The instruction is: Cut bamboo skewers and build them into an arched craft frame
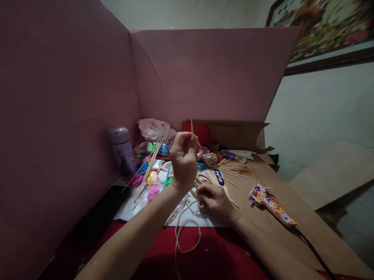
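Note:
My left hand [183, 158] is raised above the table, fingers closed on a thin wooden stick [192, 126] that points upward. My right hand [215, 202] rests low on the table, fingers pinched on beige twine [185, 235] that loops down toward me over the red cloth. Between the two hands lies a fan of bamboo sticks [212, 178]. More loose sticks [148, 170] lie to the left of my raised hand.
A pink cardboard screen [202, 73] walls the left and back. A purple flask [122, 151] stands at left beside colourful clay packets [153, 191]. A patterned glue gun [270, 204] with a black cord lies at right on brown cardboard. A framed picture [330, 22] hangs upper right.

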Demonstrator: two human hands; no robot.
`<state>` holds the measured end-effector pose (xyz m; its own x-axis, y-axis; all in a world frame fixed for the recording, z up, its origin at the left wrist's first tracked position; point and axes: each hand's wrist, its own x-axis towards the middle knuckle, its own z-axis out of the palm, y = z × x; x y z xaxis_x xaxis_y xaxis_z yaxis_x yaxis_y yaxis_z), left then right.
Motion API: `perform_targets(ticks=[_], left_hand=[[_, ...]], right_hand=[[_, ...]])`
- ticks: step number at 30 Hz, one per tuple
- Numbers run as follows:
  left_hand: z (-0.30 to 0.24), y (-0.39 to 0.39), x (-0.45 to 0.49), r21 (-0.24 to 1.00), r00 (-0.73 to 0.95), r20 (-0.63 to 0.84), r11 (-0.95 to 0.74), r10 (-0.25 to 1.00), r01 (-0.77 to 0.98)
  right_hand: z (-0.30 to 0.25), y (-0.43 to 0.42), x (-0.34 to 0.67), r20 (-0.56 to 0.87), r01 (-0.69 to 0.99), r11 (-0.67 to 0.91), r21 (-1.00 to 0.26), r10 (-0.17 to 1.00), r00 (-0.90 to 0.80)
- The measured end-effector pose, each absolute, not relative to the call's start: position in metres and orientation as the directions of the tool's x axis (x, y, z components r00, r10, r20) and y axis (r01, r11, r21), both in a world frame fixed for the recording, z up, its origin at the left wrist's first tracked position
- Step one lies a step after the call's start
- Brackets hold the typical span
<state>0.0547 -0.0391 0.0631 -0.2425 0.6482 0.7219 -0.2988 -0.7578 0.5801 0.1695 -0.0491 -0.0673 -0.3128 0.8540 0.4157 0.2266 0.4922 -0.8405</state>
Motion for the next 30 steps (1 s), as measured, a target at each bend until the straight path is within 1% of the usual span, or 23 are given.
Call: perform_targets(ticks=[2,4,8,10,12,14,16,19,22,25,30], left_hand=[[0.056,-0.044,0.054,0.602,-0.249,0.751,-0.789,0.612,-0.123],[0.048,-0.047,0.054,0.621,-0.253,0.754,-0.783,0.606,-0.025],[0.029,-0.048,0.056,0.678,-0.261,0.703,-0.735,0.661,-0.035],[0.018,-0.047,0.055,0.713,-0.218,0.675,-0.699,0.705,-0.053],[0.008,-0.046,0.052,0.768,-0.069,0.634,-0.637,0.77,-0.057],[-0.002,-0.044,0.048,0.813,0.091,0.581,-0.581,0.809,-0.027],[-0.01,-0.042,0.044,0.822,0.156,0.56,-0.57,0.814,0.022],[-0.019,-0.039,0.04,0.8,0.173,0.573,-0.592,0.801,0.093],[-0.025,-0.037,0.038,0.798,0.197,0.566,-0.592,0.801,0.115],[-0.031,-0.037,0.034,0.795,0.192,0.569,-0.594,0.8,0.119],[-0.037,-0.038,0.028,0.819,0.203,0.548,-0.57,0.812,0.067]], right_hand=[[-0.065,-0.05,0.17,0.426,0.268,0.517,-0.813,0.842,-0.332],[-0.063,-0.051,0.171,0.452,0.304,0.558,-0.772,0.818,-0.356],[-0.062,-0.049,0.172,0.492,0.328,0.602,-0.728,0.792,-0.363],[-0.063,-0.047,0.172,0.504,0.348,0.61,-0.712,0.789,-0.351],[-0.065,-0.045,0.173,0.507,0.375,0.609,-0.699,0.792,-0.341],[-0.067,-0.044,0.174,0.502,0.39,0.598,-0.701,0.801,-0.326],[-0.068,-0.043,0.175,0.494,0.381,0.593,-0.71,0.804,-0.33],[-0.068,-0.043,0.177,0.485,0.359,0.595,-0.719,0.8,-0.353],[-0.065,-0.044,0.177,0.504,0.374,0.61,-0.699,0.791,-0.347],[-0.062,-0.046,0.176,0.519,0.39,0.625,-0.676,0.78,-0.35],[-0.061,-0.046,0.173,0.519,0.404,0.64,-0.654,0.768,-0.376]])
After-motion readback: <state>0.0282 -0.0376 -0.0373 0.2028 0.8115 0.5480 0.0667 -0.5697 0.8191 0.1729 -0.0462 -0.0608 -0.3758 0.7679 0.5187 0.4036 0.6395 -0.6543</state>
